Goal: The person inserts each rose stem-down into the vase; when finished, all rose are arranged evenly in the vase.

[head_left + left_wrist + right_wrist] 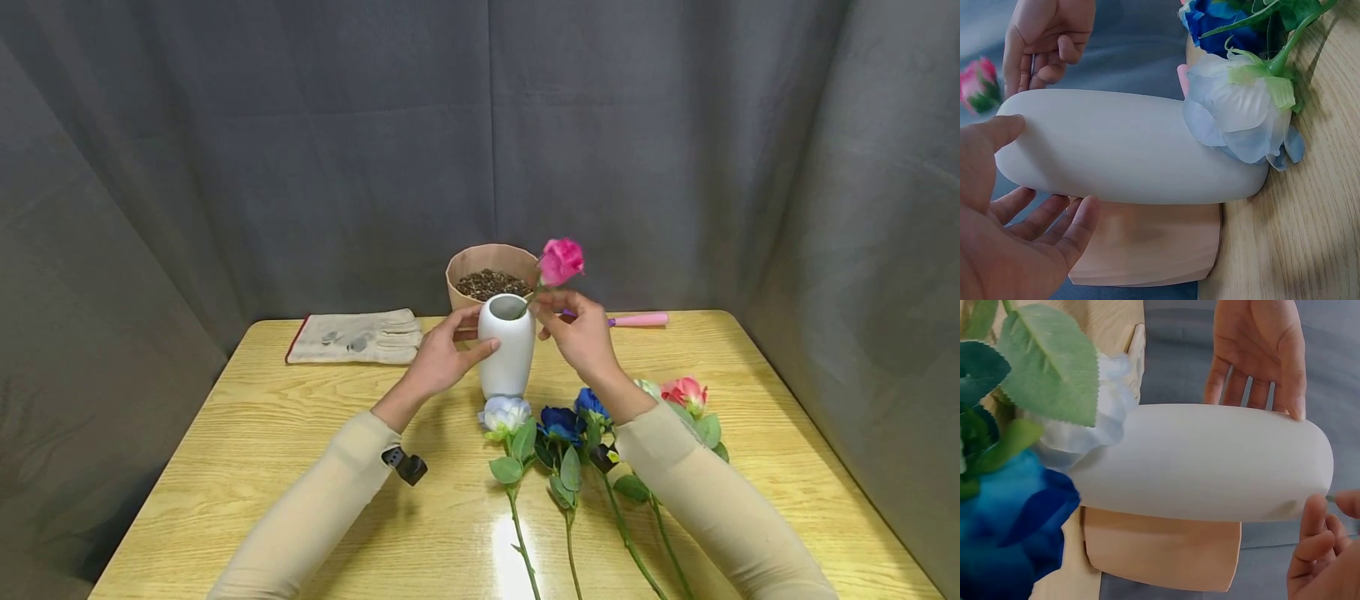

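A white vase stands upright on the table. My left hand holds its upper left side, the thumb on the front and the fingers along the side. My right hand, at the right of the rim, pinches the green stem of a pink rose. The stem's lower end dips into the vase's mouth, while the bloom leans up to the right. In the right wrist view only a bit of stem shows between the right thumb and index finger. A white flower lies against the vase's foot.
Blue flowers and a coral flower lie at the front right, stems toward me. Behind the vase stands a tan pot with dark soil. A glove lies at the back left, a pink-handled tool at the back right.
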Demonstrator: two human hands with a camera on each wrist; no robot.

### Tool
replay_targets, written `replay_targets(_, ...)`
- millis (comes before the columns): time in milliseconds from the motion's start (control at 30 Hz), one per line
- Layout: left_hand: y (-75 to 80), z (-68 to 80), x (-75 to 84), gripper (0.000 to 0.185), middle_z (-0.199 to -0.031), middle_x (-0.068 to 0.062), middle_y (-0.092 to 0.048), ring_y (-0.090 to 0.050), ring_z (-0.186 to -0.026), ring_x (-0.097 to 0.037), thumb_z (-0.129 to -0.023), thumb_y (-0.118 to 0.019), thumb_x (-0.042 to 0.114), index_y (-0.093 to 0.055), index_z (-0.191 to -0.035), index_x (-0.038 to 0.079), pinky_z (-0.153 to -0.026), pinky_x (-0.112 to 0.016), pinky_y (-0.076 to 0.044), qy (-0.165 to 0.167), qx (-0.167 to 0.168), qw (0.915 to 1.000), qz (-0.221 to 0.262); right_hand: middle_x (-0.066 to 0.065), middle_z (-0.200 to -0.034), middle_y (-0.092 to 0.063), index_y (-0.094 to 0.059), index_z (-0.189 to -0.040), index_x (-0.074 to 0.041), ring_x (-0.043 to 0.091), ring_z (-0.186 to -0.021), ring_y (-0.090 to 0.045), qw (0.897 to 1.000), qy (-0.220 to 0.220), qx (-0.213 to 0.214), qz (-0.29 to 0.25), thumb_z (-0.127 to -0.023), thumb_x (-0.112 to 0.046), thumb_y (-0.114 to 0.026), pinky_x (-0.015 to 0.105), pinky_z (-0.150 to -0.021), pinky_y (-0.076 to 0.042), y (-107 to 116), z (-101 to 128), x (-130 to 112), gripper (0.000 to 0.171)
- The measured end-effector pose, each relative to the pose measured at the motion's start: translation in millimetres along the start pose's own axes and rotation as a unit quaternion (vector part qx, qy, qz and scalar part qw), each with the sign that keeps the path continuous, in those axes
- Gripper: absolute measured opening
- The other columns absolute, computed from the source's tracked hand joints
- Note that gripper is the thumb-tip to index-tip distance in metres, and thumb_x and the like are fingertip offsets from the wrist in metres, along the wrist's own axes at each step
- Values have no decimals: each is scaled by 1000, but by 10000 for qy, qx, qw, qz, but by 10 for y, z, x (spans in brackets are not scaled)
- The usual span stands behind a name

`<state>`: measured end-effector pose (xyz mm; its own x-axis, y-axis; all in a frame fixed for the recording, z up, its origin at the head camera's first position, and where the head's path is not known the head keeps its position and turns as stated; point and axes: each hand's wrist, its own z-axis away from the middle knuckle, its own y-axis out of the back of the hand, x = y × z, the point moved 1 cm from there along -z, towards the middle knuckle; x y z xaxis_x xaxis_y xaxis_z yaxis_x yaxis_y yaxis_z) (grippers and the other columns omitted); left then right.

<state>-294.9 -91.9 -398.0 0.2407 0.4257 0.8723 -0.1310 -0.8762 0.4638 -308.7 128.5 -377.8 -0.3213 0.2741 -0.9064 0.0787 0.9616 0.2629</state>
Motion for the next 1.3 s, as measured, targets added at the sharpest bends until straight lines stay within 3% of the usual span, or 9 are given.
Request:
replay_targets(167, 2, -2, 2, 68, -140, -8, -58, -59, -128, -31, -91, -71, 44, -45, -149, 21, -105, -47, -51, 30, -2, 10000, -24, 17, -106, -70, -71, -110, -4, 14, -61, -65, 9999, -105, -82, -47, -93, -14, -68, 22, -51, -46, 35, 33, 45, 20)
replay_targets(367, 2, -9, 0, 67, -140, -8, -58, -60, -127, -29, -91, -72, 43, -45, -148, 21, -105, -46, -51, 28, 24, 10000, -60, 14, -106, -69, -69, -111, -2, 11, -61, -64, 9995, -193, -193, -180, -94, -18, -70, 22, -59, -52, 90, 75, 87, 24)
replay_targets(633, 9, -17, -3, 68, -140, -8, -58, -60, -127, -29, -90, -72, 44, -45, -148, 21, -106, -48, -49, -3, 25, 10000, -77, 12, -103, -70, -69, -114, -9, 12, -63, -66, 9986, -420, -318, -64, -95, -26, -69, 22, -51, -46, 210, 145, 117, 26)
replay_targets(867, 10, -17, -11, 69, -142, -8, -57, -60, -127, -29, -90, -72, 44, -44, -149, 20, -106, -47, -50, -54, 6, 9999, -109, -6, -96, -69, -66, -118, -12, 10, -68, -66, 9947, -865, -513, -213, -96, -35, -67, 22, -48, -43, 364, 215, 138, 31)
replay_targets(1067, 11, -21, -6, 68, -141, -7, -58, -61, -127, -28, -90, -72, 45, -46, -148, 21, -105, -45, -51, -26, 27, 9999, -102, -7, -95, -68, -65, -115, -12, 10, -71, -66, 9918, -1067, -591, -382, -97, -33, -66, 20, -51, -43, 484, 261, 158, 27)
replay_targets(1300, 5, -24, -15, 68, -140, -8, -58, -61, -126, -28, -90, -72, 44, -46, -148, 20, -106, -45, -51, -57, 19, 9999, -103, -11, -90, -69, -66, -109, -13, 7, -69, -66, 9925, -1009, -600, -332, -97, -29, -66, 20, -50, -44, 603, 337, 175, 20)
